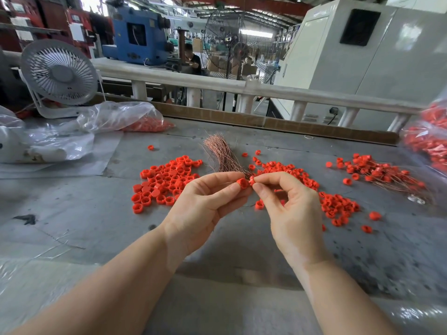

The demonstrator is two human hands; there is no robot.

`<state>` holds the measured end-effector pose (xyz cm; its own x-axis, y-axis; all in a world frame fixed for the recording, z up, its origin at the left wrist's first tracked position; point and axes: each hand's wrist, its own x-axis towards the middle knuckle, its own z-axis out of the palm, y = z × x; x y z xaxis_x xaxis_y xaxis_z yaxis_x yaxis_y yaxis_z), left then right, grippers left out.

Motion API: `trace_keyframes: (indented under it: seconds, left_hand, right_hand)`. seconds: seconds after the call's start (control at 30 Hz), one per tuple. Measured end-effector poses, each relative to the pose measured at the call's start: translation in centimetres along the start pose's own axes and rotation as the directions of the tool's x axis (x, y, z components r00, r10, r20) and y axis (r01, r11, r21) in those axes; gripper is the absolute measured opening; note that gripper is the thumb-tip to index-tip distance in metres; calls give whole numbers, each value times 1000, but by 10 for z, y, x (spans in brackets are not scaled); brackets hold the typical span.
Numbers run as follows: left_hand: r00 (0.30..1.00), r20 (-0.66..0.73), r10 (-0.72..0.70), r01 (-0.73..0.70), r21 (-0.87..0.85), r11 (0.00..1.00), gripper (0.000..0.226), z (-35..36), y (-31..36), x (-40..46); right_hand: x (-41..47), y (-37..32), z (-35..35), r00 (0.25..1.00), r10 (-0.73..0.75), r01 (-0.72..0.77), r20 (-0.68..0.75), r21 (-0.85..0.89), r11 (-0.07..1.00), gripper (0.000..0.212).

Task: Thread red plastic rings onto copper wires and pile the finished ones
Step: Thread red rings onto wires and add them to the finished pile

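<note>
My left hand (205, 204) pinches a red plastic cap-shaped ring (242, 183) between thumb and fingers above the table. My right hand (287, 204) pinches a second, smaller red ring (252, 180) right against it. A bundle of thin copper wires (221, 153) lies behind my hands. Loose red rings lie in a pile to the left (164, 183) and in another to the right (338, 204). Finished rings on wires (384, 171) are heaped at the far right. No wire shows clearly between my fingers.
The grey table (84, 213) carries a clear bag of red rings (145, 124) at the back left and another bag (428, 139) at the right edge. A small white fan (59, 73) stands at the back left. A white rail (217, 83) runs behind the table.
</note>
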<state>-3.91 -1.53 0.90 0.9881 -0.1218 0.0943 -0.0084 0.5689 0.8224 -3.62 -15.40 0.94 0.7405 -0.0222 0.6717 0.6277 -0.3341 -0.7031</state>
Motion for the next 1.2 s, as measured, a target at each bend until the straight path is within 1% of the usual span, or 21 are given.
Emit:
trace_keyframes:
  seconds: [0.13, 0.27, 0.47, 0.63, 1.0, 1.2]
  left_hand:
    - [1000, 3, 14, -14, 30, 999, 17, 0, -1, -1]
    - [1000, 13, 18, -19, 75, 997, 24, 2, -2, -1]
    - [999, 3, 32, -32, 72, 997, 21, 2, -2, -2]
    - [999, 2, 43, -43, 105, 994, 24, 2, -1, -2]
    - [996, 8, 86, -86, 139, 987, 17, 2, -1, -3]
    - [996, 3, 88, -88, 154, 984, 22, 2, -1, -3]
  right_hand:
    - [-2, 0, 0, 1000, -10, 10, 0, -25, 1000, 11]
    - [-1, 0, 0, 999, -50, 50, 10, -59, 997, 6]
    - [-1, 1, 1, 994, -112, 113, 22, -99, 989, 9]
    - [-2, 3, 2, 990, -141, 143, 27, -108, 984, 9]
    - [-2, 5, 2, 978, -205, 207, 33, -131, 969, 8]
    - [-3, 4, 2, 976, -218, 220, 28, -130, 967, 9]
